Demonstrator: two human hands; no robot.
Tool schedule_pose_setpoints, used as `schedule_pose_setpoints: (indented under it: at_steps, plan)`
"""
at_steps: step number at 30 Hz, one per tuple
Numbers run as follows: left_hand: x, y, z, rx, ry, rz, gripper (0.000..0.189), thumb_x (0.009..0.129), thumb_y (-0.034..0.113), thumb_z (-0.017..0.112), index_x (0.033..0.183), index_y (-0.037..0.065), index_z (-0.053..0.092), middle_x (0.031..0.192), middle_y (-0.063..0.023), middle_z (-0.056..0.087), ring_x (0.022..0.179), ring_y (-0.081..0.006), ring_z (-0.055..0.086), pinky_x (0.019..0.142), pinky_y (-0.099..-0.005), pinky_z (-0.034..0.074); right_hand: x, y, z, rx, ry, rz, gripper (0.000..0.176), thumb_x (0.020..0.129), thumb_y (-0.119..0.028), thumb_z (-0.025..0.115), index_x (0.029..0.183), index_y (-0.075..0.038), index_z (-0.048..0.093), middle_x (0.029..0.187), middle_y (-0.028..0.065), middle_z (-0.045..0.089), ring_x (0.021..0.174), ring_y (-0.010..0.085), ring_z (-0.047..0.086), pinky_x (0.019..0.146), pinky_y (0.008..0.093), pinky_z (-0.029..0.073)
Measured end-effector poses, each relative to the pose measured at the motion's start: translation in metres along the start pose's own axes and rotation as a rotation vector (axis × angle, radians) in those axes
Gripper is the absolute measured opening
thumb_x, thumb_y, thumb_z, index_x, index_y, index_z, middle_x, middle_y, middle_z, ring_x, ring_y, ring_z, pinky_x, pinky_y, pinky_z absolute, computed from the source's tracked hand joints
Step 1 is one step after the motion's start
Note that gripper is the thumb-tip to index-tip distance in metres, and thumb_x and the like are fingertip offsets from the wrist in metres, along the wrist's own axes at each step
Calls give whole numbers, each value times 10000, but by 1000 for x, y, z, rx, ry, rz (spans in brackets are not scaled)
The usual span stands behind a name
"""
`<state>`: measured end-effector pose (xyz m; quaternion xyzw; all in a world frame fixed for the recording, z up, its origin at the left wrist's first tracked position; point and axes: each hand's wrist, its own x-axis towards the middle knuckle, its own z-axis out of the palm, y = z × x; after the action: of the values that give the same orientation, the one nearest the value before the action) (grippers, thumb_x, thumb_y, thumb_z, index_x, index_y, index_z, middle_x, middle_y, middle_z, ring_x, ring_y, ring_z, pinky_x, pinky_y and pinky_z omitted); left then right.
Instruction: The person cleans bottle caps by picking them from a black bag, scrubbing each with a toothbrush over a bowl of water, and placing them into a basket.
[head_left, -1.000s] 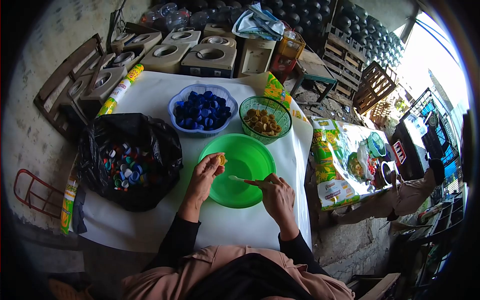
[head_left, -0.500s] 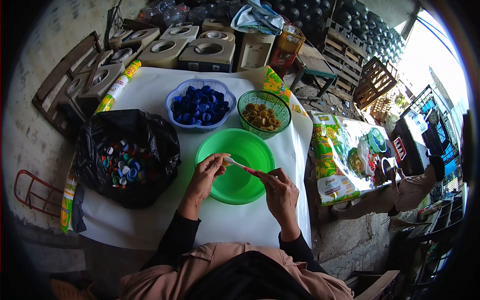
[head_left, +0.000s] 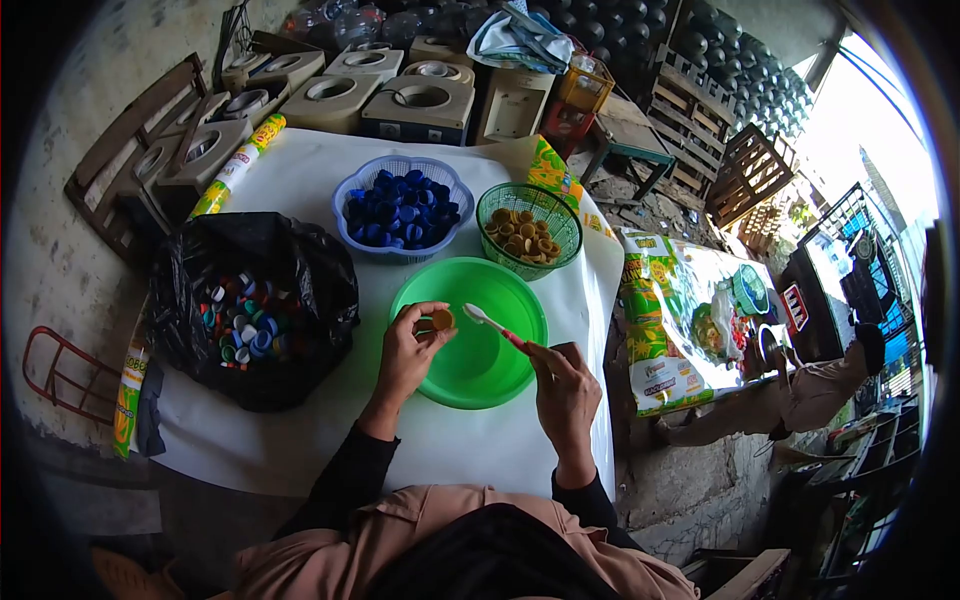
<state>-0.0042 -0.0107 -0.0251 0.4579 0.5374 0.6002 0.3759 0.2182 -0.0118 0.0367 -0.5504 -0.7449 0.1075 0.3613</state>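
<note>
A small golden cap (head_left: 441, 320) is pinched between the thumb and fingertips of the left hand (head_left: 408, 352), closed narrowly around it; a toothbrush (head_left: 497, 329) with a red handle is gripped in the right hand (head_left: 563, 388), fingers curled shut on the handle, its white head pointed toward the cap and just beside it; whether bristles and cap are touching cannot be told; cap and brush are held above a green basin (head_left: 478, 375), which is set on the white-covered tabletop (head_left: 470, 450) directly before the person; beyond the basin, a blue basket (head_left: 405, 253) filled with blue caps (head_left: 400, 212) is placed to the left and a green basket (head_left: 530, 270) holding golden caps (head_left: 522, 240) to the right, the two just beside each other; to the left of the basin, an open black bag (head_left: 300, 260) is seen, with caps of mixed colours (head_left: 240, 325) heaped inside it
</note>
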Motion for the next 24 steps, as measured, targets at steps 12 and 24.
schedule_pose_setpoints:
  at_steps: [12,24]
  plan:
    - [-5,4,5,62,-2,77,352,857,-48,717,1197,21,660,980,-68,698,937,-136,670,841,-271,542,-6,5,4,52,-22,-20,143,905,-169,715,1029,-168,784,838,39,652,688,221,647,598,336,466]
    - [-6,4,12,299,31,160,275,871,-25,716,1140,8,671,985,-103,731,912,-157,709,828,-288,553,8,20,31,-287,-129,-131,201,876,-103,675,1008,-192,799,842,34,639,746,240,649,610,375,497]
